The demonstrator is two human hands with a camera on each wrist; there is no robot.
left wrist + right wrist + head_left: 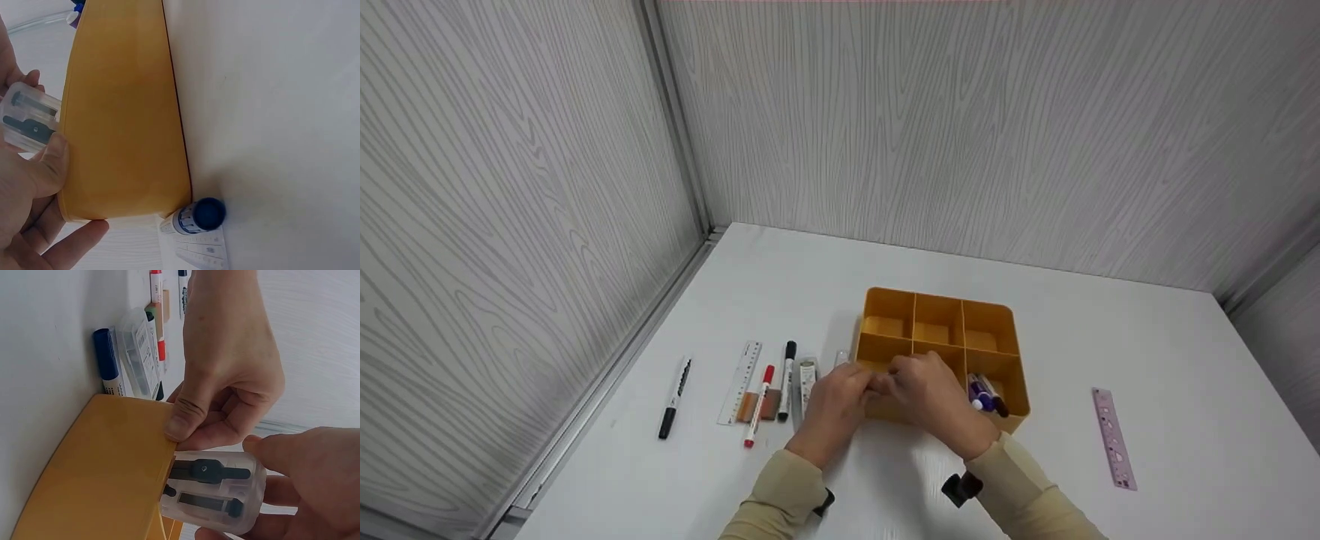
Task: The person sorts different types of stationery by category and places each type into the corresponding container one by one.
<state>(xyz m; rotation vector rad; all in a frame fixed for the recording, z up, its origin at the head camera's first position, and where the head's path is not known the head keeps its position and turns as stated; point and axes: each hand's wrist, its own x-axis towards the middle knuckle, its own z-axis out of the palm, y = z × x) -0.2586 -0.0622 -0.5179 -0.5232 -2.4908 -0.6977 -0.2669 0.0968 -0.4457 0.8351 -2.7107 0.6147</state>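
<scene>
The yellow six-compartment organizer box [990,321] stands on the table in front of me. My left hand [834,399] grips its near left rim, with the thumb on the outer wall. My right hand [934,394] holds a clear plastic case [216,490] between thumb and fingers. A dark drawing compass [207,471] shows through the plastic. The case's lower end is behind the box wall, inside a front compartment; the hands cover it in the head view. Several pens [984,394] lie in the front right compartment.
Left of the box lie a white-labelled case [808,379], a black-capped marker [787,379], a red marker [759,405], erasers [770,405], a clear ruler [742,379] and a black pen [675,397]. A blue-capped marker [106,354] lies against the box. The pink ruler [1114,439] is far right.
</scene>
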